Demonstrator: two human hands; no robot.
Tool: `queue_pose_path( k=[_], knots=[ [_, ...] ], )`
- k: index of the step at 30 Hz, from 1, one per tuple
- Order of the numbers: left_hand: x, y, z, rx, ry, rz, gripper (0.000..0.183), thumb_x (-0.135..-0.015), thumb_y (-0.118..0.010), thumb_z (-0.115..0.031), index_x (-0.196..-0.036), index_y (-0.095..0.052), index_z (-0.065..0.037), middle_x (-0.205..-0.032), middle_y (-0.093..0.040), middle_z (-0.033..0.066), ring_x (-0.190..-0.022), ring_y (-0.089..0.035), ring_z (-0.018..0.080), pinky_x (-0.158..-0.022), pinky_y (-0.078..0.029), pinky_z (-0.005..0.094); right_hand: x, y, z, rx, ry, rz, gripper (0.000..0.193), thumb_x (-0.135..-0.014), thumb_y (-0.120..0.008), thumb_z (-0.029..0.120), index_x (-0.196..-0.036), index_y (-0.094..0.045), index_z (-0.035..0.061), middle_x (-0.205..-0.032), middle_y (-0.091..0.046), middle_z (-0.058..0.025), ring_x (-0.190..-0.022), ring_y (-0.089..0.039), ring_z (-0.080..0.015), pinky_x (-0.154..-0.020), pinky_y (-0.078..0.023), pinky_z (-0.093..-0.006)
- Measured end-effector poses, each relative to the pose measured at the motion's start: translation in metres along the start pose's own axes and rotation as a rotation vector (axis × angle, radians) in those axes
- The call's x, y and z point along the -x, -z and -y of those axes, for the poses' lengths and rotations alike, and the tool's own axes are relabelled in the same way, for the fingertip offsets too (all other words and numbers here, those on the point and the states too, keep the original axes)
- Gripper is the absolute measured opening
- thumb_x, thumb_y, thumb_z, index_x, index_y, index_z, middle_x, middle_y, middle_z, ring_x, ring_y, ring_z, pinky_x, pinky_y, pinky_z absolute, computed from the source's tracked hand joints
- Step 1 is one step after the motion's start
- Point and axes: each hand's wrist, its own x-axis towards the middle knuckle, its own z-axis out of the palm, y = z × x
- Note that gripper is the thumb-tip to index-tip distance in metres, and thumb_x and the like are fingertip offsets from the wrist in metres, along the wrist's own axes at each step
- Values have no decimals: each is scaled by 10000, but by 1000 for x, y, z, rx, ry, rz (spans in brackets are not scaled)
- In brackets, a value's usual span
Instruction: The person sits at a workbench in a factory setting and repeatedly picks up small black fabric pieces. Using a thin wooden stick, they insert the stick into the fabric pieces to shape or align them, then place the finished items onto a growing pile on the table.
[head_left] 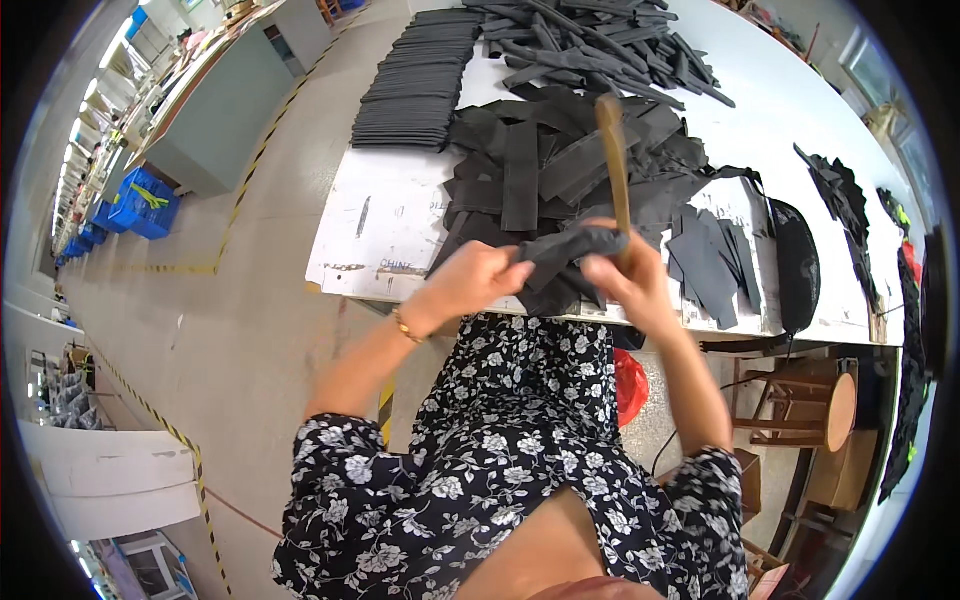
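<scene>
Gripping dark fabric piece (565, 262) w/ both hands, wooden stick (614, 165) upright.

Bright, even daylight, seemingly from windows at both edges; soft shadows; strong fisheye bending and dark corners.

On the tabletop (390, 215), a loose heap of fabric strips (560, 165) lies in the middle, just behind both hands. A neat stack of strips (415, 85) sits to its left at the far side, and another loose pile (600, 40) lies behind the heap. Right of the heap rests what may be a cap (797, 265), near the front edge. A stool (805, 400) stands below the tabletop at right. Crates (140, 205) sit on the floor far left.
</scene>
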Motion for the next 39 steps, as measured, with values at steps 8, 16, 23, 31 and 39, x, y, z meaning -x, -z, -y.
queue_pose_path(
  k=[8,16,23,31,39],
  knots=[
    [73,-81,27,279,81,-131,260,-976,-464,-176,-797,-511,7,-569,-469,132,-498,-458,203,-524,-410,341,-55,30,61,-160,155,-724,239,-936,-617,195,-744,-569,60,-587,-466,24,-463,-367,-58,-457,-276,-207],
    [-8,-7,-40,673,-110,-762,272,-933,-609,-162,-1146,-541,-7,-940,-611,77,-793,-612,142,-731,-501,263,-67,18,73,115,-1,-178,407,-792,-801,344,-644,-497,117,-557,-433,85,-482,-375,-23,-430,-261,-212],
    [-45,-7,-17,1014,81,-445,238,-890,-702,-184,-1037,-615,-18,-909,-613,-7,-850,-587,95,-788,-474,207,-64,-10,45,-3,-19,-10,422,-837,-768,291,-637,-441,114,-554,-396,86,-464,-330,-19,-405,-242,-220],
    [-23,-51,-36,1129,281,-111,302,-1007,-490,-278,-943,-559,9,-612,-521,41,-436,-437,79,-403,-334,218,-100,-22,41,86,71,-387,378,-884,-713,280,-631,-534,64,-506,-434,44,-402,-415,-56,-374,-330,-229],
    [-9,-35,-16,866,306,-321,317,-1017,-441,-239,-854,-602,-20,-583,-540,1,-451,-426,57,-423,-331,189,-240,97,83,57,253,-647,539,-835,-694,522,-809,-607,-9,-600,-528,-6,-444,-410,-56,-420,-271,-226]
  ],
)
